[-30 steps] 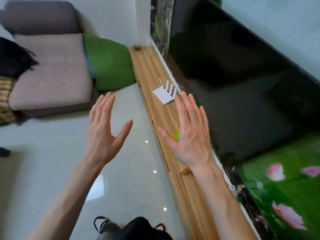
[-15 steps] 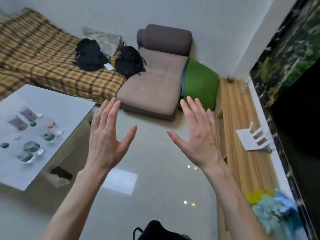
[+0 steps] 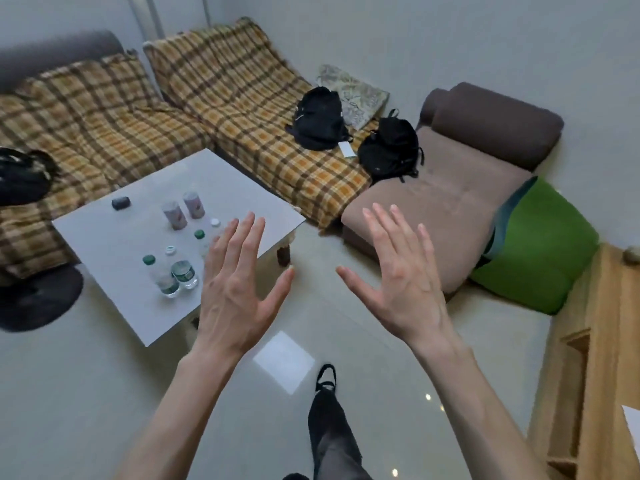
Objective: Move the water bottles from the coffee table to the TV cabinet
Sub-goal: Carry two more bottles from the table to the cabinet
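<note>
Several clear water bottles stand on the white coffee table [image 3: 114, 237] at left. Two with green labels [image 3: 173, 275] stand near its front edge, others with green and white caps [image 3: 200, 237] are behind them, and two with pink labels [image 3: 183, 209] are farther back. My left hand [image 3: 235, 289] is raised open in front of the table's right side, holding nothing, partly hiding one bottle. My right hand [image 3: 401, 282] is open over the floor, empty. The wooden TV cabinet [image 3: 599, 375] shows at the right edge.
A small dark object [image 3: 120, 202] lies on the table. A plaid-covered sofa [image 3: 242, 109] with two black backpacks [image 3: 388, 150] lines the far wall. A brown chaise [image 3: 450, 202] and green cushion [image 3: 540, 251] sit between table and cabinet. My leg [image 3: 329, 431] steps on glossy floor.
The view has swung left from the TV cabinet to the coffee table, which now lies close ahead. Both hands stay open and empty.
</note>
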### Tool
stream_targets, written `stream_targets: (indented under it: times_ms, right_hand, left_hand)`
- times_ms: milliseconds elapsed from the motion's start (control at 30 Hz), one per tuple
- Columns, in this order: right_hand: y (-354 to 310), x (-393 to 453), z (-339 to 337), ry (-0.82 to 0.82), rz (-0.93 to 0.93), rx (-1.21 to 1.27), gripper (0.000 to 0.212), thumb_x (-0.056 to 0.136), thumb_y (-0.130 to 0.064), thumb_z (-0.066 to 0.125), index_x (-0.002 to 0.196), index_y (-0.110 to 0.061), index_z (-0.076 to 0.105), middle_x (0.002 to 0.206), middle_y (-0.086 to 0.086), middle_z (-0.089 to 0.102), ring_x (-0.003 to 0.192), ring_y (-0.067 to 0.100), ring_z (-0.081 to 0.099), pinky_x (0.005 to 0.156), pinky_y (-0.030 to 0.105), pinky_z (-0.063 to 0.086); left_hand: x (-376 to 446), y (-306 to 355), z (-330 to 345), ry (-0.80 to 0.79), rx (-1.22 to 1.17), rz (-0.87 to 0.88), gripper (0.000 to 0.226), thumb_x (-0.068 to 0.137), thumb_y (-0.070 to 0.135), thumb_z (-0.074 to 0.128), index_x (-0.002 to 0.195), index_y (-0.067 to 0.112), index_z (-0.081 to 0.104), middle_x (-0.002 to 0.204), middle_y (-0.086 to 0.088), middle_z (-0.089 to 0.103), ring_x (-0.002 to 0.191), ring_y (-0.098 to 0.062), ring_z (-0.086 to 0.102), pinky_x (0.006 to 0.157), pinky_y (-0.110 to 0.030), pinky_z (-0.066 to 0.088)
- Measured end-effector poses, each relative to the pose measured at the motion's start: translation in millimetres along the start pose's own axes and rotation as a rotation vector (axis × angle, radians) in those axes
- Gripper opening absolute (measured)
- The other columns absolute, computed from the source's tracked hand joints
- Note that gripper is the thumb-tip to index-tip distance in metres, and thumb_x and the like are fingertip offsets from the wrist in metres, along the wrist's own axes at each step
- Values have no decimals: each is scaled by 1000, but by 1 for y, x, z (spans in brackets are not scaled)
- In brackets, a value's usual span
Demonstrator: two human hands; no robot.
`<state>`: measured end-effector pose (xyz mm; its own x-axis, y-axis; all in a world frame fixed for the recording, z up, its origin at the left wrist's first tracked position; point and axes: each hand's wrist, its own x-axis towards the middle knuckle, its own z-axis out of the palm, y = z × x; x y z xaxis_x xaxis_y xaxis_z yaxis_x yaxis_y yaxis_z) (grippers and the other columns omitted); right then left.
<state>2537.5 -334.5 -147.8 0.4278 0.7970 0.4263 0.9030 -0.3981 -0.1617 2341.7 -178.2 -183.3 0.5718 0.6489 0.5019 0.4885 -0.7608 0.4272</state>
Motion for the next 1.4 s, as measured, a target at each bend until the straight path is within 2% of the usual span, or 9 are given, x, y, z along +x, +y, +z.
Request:
stream_targets:
  times_ms: [167,300,400,567,733,1000,1100,1400]
  right_hand:
    - [-9,94,55,-25,-117,84,81,98,-70,39,162,-21,24,169,-1,25,159,16,13,128,50,14]
    - [-12,166,98,-85,-206,157,83,98,-71,39,163,-22,20,170,-2,23,159,14,10,128,51,14]
    - [-16,216,132,-112,-280,184,83,98,-70,40,163,-22,20,170,-2,23,159,14,12,128,50,15]
    - [-34,278,183,-170,-385,268,82,98,-66,46,162,-21,23,168,-3,27,159,15,13,128,49,16]
    - [-55,316,227,-231,-459,327,81,98,-64,48,162,-20,25,168,-4,27,159,15,13,128,48,15]
    - [-94,359,308,-360,-526,324,78,97,-64,47,160,-22,30,167,-3,31,157,19,20,126,50,20]
    - [-107,372,332,-409,-535,301,75,97,-63,48,159,-25,32,166,-4,33,157,20,22,125,50,21]
    - [-133,402,407,-623,-533,215,80,96,-65,46,161,-23,27,167,-2,29,158,23,16,126,48,15]
  left_hand:
    - [49,-56,22,34,93,-76,78,100,61,46,163,19,30,171,-1,31,162,-18,21,132,-45,17]
    - [91,-98,37,63,153,-142,76,99,56,53,162,18,32,169,0,35,160,-11,20,133,-37,13]
    - [118,-127,49,84,184,-189,76,98,53,55,162,18,32,169,-1,35,160,-11,20,132,-42,18]
    - [148,-159,59,103,249,-315,75,98,51,55,160,14,34,167,-4,37,159,-22,29,128,-52,29]
    - [163,-191,73,83,286,-409,73,98,49,56,155,5,44,163,-11,44,155,-30,36,122,-58,36]
    - [170,-262,110,-10,225,-600,73,97,50,52,156,7,44,164,-9,43,156,-28,35,128,-51,29]
    - [174,-290,127,-42,205,-608,71,98,47,56,156,8,45,163,-8,44,156,-27,35,129,-47,26]
    - [176,-362,171,-184,184,-699,66,100,39,65,154,5,48,160,-12,49,154,-29,39,129,-49,26]
